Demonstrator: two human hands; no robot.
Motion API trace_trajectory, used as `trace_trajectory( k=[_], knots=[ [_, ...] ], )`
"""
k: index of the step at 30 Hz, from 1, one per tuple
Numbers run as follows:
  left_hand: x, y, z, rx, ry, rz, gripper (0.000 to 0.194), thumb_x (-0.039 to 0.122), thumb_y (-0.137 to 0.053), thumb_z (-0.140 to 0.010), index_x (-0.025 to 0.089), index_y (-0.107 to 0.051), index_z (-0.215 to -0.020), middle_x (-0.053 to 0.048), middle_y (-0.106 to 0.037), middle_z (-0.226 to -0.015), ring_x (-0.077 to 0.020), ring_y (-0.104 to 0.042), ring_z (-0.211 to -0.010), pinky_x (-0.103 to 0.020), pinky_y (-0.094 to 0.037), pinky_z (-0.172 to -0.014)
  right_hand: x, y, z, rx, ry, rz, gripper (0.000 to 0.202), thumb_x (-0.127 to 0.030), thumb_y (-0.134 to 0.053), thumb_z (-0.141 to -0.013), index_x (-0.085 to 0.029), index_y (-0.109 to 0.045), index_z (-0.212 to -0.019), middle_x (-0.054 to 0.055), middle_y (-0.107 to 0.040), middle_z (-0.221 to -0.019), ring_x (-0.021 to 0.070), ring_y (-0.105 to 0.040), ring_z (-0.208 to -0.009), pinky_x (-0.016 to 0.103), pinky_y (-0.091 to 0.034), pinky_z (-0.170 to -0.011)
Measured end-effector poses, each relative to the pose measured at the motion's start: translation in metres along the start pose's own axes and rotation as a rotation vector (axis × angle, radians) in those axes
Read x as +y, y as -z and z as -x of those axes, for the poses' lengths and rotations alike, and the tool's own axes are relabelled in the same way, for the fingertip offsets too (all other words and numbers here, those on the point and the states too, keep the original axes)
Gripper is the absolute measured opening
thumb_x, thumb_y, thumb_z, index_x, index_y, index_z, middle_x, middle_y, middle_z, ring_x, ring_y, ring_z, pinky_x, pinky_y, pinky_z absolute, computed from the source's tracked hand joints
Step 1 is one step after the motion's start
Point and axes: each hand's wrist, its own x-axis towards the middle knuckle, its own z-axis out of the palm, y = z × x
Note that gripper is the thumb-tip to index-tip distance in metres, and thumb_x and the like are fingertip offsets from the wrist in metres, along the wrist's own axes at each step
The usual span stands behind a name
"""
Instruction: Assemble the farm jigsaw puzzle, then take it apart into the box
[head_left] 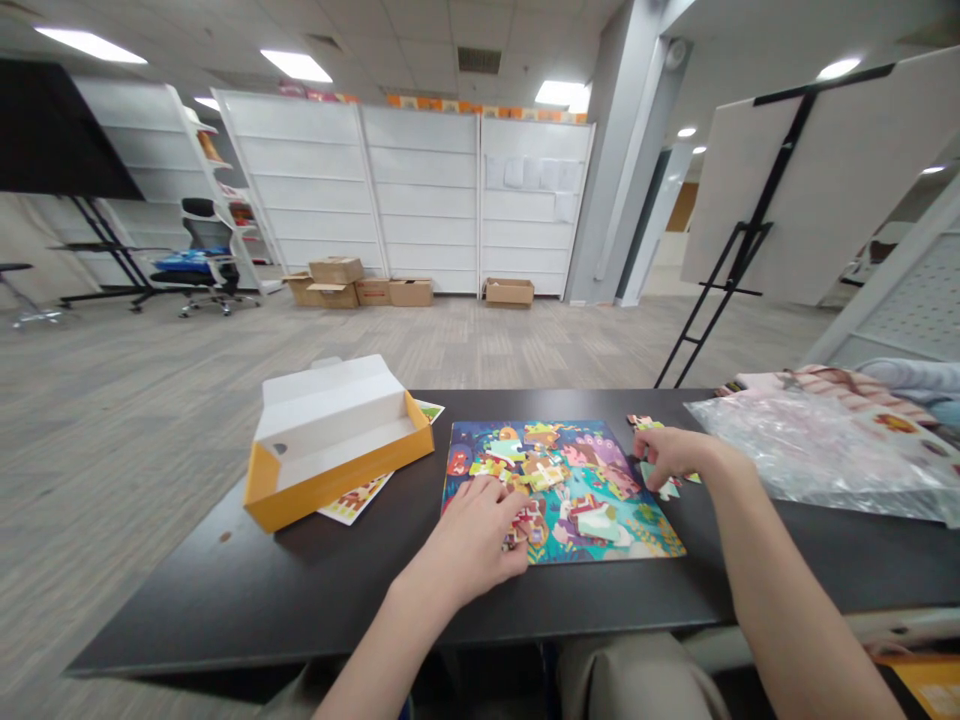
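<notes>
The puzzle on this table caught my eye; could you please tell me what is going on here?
Someone is busy with puzzle pieces. The left hand is over pieces at the near left of the board, the right hand at pieces beyond its right edge; whether either grips one is unclear. Other pieces lie on the board, and an open box sits to its left on the table.

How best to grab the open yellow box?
I'd pinch the yellow box by its long near wall, from the near side: that wall looks upright and unobstructed, the open top leaves room inside, and the white lid rises behind.
</notes>
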Motion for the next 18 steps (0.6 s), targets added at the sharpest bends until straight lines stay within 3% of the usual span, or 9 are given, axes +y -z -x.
trace_trajectory(
  k=[3,7,11,13,18],
  knots=[
    [0.000,-0.001,0.000,0.007,0.002,-0.004,0.033,0.024,-0.060,-0.084,0.022,-0.064,-0.117,-0.010,-0.064,-0.110,-0.0285,-0.056,-0.111,-0.043,-0.046,-0.099,0.005,0.006,0.002,-0.002,0.011,-0.016,0.043,-0.027,-0.083,-0.044,-0.021,-0.066,-0.083,0.002,-0.069,-0.083,0.0224,-0.066,-0.074,0.027,-0.044,-0.053],
    [0.001,-0.001,0.000,0.012,0.002,-0.011,0.034,0.023,-0.060,-0.083,0.021,-0.064,-0.117,-0.009,-0.064,-0.109,-0.0286,-0.056,-0.111,-0.043,-0.046,-0.098,0.013,0.017,0.012,-0.074,0.128,-0.149,0.030,-0.040,-0.081,-0.054,-0.019,-0.070,-0.073,0.000,-0.065,-0.064,0.0184,-0.061,-0.063,0.026,-0.042,-0.054],
    [0.002,0.002,-0.001,-0.012,0.021,-0.017,0.035,0.024,-0.061,-0.082,0.021,-0.065,-0.117,-0.010,-0.065,-0.111,-0.0292,-0.056,-0.111,-0.043,-0.046,-0.098,0.022,0.025,0.018,-0.078,0.241,-0.342,0.045,-0.060,-0.078,-0.058,-0.017,-0.069,-0.069,0.002,-0.064,-0.061,0.0166,-0.057,-0.060,0.026,-0.043,-0.055],
    [0.003,0.002,-0.002,-0.026,0.034,-0.018,0.036,0.025,-0.061,-0.082,0.021,-0.065,-0.117,-0.010,-0.065,-0.111,-0.0294,-0.056,-0.112,-0.043,-0.046,-0.099,0.024,0.026,0.014,0.005,0.251,-0.454,0.052,-0.067,-0.077,-0.058,-0.017,-0.068,-0.071,0.003,-0.066,-0.064,0.0165,-0.057,-0.061,0.026,-0.044,-0.055],
    [0.002,0.001,-0.003,-0.021,0.028,-0.011,0.040,0.025,-0.063,-0.081,0.022,-0.064,-0.120,-0.010,-0.065,-0.112,-0.0295,-0.056,-0.111,-0.043,-0.045,-0.100,0.008,0.008,-0.023,0.430,0.215,-0.675,0.057,-0.071,-0.070,-0.064,-0.017,-0.066,-0.079,0.003,-0.065,-0.065,0.0140,-0.055,-0.057,0.024,-0.041,-0.050]
  ],
)
